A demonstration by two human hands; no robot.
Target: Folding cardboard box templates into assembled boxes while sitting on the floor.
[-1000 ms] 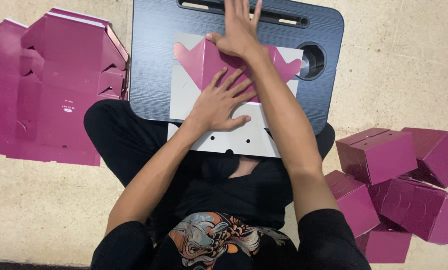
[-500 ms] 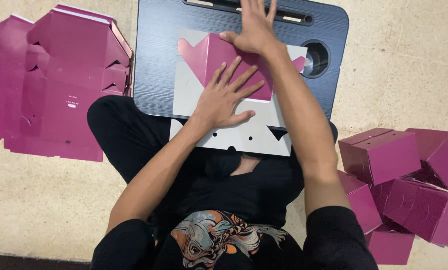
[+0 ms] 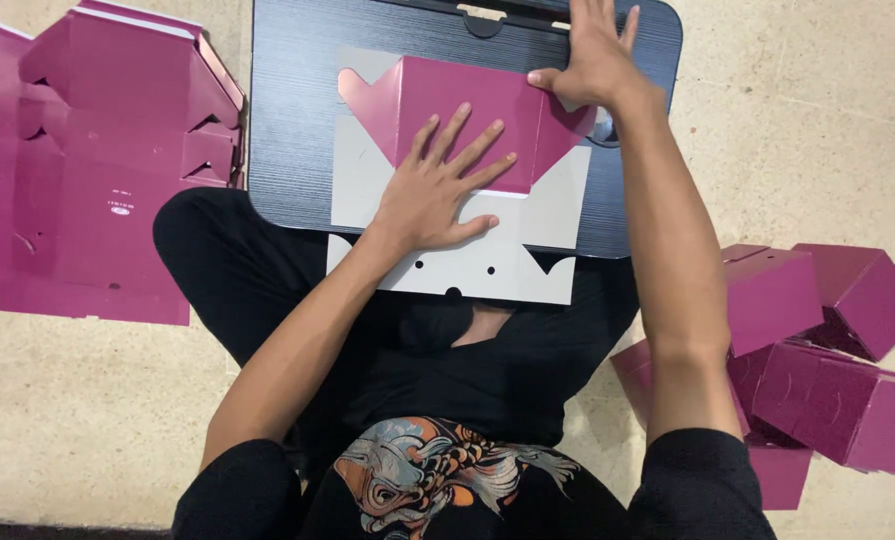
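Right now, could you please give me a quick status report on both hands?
Left hand flat on magenta cardboard box blank. Right hand pressing its right flap. Blank on black lap desk. Nothing in the way.

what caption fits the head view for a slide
Left hand presses a magenta box blank flat on a lap desk; right hand holds its corner.

A magenta-faced, grey-backed box blank (image 3: 467, 150) lies on a black wood-grain lap desk (image 3: 287, 120), with magenta flat blanks (image 3: 97, 170) and magenta folded boxes (image 3: 817, 340) on the speckled beige floor (image 3: 87, 400), beside a black shirt (image 3: 437, 470) with an orange-and-grey fish print.
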